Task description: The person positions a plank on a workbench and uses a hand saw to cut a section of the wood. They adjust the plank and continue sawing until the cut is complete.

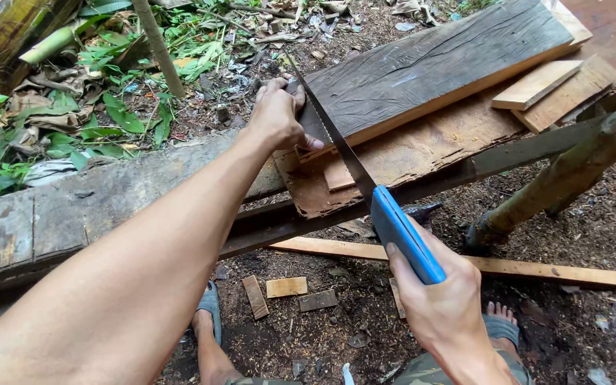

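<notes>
Blue plastic fills the clenched right hand [445, 303]: one handsaw [365, 189], its thin toothed steel blade running away from those fingers. Beyond, the left hand [277, 116] presses flat, fingers curled over the end of one rough, grey weathered plank [436, 68]; the blade crosses just beside them.

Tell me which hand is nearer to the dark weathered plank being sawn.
Left. The left hand presses down on the near end of the dark plank, right beside the saw blade. The right hand is lower, off the plank, gripping the saw's blue handle.
</notes>
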